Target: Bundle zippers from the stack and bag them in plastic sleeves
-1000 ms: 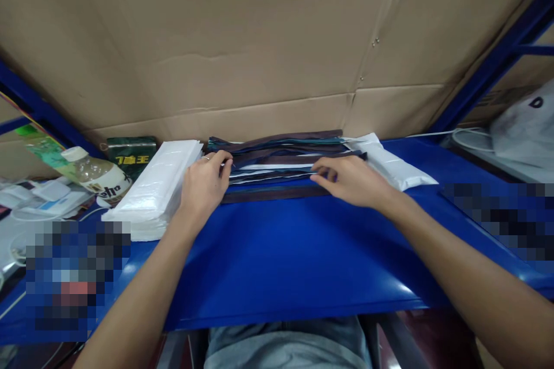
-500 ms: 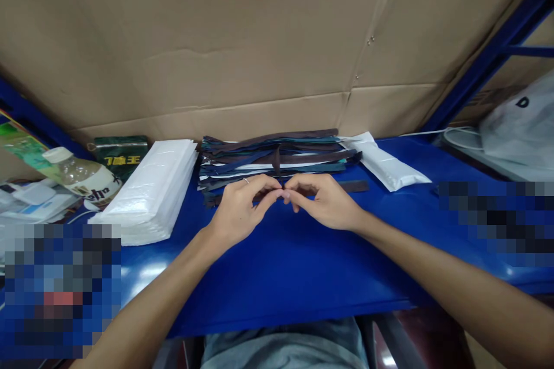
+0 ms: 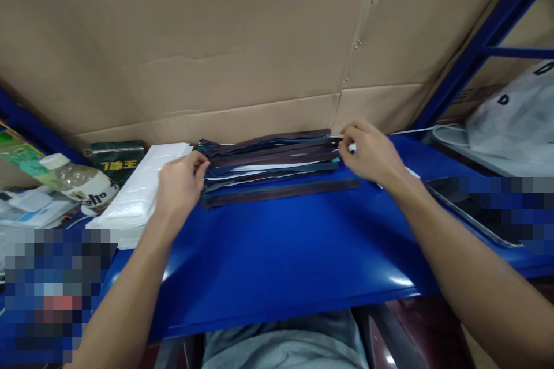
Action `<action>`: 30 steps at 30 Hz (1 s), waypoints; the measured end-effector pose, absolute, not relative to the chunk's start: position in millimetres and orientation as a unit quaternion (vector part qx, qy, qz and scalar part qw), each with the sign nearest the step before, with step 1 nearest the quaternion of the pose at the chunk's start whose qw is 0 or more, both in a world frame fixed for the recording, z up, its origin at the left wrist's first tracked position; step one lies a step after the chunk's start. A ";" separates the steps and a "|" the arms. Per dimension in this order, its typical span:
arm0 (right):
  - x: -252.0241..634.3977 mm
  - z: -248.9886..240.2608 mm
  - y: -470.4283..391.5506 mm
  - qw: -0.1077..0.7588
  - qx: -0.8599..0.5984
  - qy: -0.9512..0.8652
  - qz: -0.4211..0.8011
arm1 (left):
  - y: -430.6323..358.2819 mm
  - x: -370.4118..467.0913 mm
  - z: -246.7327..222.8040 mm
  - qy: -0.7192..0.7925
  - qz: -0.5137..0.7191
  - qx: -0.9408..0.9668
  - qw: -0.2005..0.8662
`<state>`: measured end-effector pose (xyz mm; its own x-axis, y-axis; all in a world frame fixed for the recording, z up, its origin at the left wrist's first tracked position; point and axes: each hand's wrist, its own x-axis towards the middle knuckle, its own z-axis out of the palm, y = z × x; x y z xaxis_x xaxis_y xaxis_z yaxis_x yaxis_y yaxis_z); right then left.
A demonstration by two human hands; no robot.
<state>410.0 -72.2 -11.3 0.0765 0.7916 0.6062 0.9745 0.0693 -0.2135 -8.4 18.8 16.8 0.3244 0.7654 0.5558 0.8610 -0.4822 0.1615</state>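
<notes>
A brown zipper (image 3: 272,154) stretches almost level between my two hands, over a pile of similar strips. At its left end, my left hand (image 3: 179,187) is closed, with thumb and fingers pinched together. My right hand (image 3: 367,153) pinches the other end, farther back on the table. Beneath and behind lies the pile of zippers (image 3: 270,176) in brown, dark blue and white. Nearer to me, a separate brown zipper with a bluish edge (image 3: 285,192) rests flat on the blue table (image 3: 277,253).
White padded envelopes (image 3: 138,184) are stacked left of the pile, by a drink bottle (image 3: 82,179) and a dark green pouch (image 3: 116,158). A cardboard wall (image 3: 242,40) closes off the back. At right are a dark flat device (image 3: 467,207) and a plastic bag (image 3: 511,115).
My hands were together at the middle in front of the pile. They have moved apart and a little away from me, and the brown zipper now spans between them.
</notes>
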 end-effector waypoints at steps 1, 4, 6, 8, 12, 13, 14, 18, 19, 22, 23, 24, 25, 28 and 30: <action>419.0 -10.2 -71.5 0.312 -0.680 -0.646 -0.153 | 21.7 -13.6 18.8 -0.525 -0.282 -0.797 0.096; 427.9 -8.8 -70.6 0.308 -0.706 -0.626 -0.123 | 20.3 -18.1 22.6 -0.555 -0.241 -0.785 0.132; 421.5 -9.3 -70.2 0.311 -0.713 -0.623 -0.080 | 14.7 -13.7 23.0 -0.550 -0.227 -0.789 0.156; 409.2 -10.6 -70.0 0.333 -0.703 -0.628 -0.019 | 8.6 -5.9 21.7 -0.532 -0.244 -0.790 0.183; 375.2 -16.9 -71.9 0.404 -0.622 -0.657 0.132 | -5.8 17.3 14.5 -0.462 -0.316 -0.815 0.149; 365.2 -19.3 -73.1 0.419 -0.595 -0.666 0.165 | -10.7 24.4 11.7 -0.442 -0.320 -0.831 0.112; 354.9 -21.9 -74.6 0.432 -0.568 -0.674 0.192 | -16.1 31.7 8.5 -0.423 -0.315 -0.847 0.071; 316.7 -30.6 -82.9 0.453 -0.500 -0.694 0.252 | -35.4 56.2 -5.9 -0.362 -0.244 -0.899 -0.022; 309.6 -31.7 -85.1 0.450 -0.492 -0.699 0.257 | -37.8 59.7 -9.6 -0.351 -0.234 -0.906 -0.023; 296.2 -32.4 -91.2 0.434 -0.477 -0.719 0.259 | -37.7 63.3 -19.2 -0.326 -0.216 -0.921 -0.013; 294.0 -32.0 -92.7 0.429 -0.476 -0.724 0.255 | -36.2 63.0 -21.6 -0.318 -0.211 -0.924 -0.014; 292.6 -31.5 -94.0 0.426 -0.476 -0.728 0.249 | -34.8 62.6 -23.3 -0.311 -0.208 -0.927 -0.015; 291.6 -31.1 -95.0 0.423 -0.476 -0.732 0.242 | -33.9 62.2 -24.2 -0.305 -0.207 -0.929 -0.015; 289.9 -29.4 -96.1 0.422 -0.476 -0.737 0.229 | -36.1 63.2 -21.6 -0.301 -0.214 -0.929 0.001; 290.7 -26.9 -95.3 0.426 -0.484 -0.731 0.225 | -39.9 64.2 -15.4 -0.313 -0.218 -0.924 0.016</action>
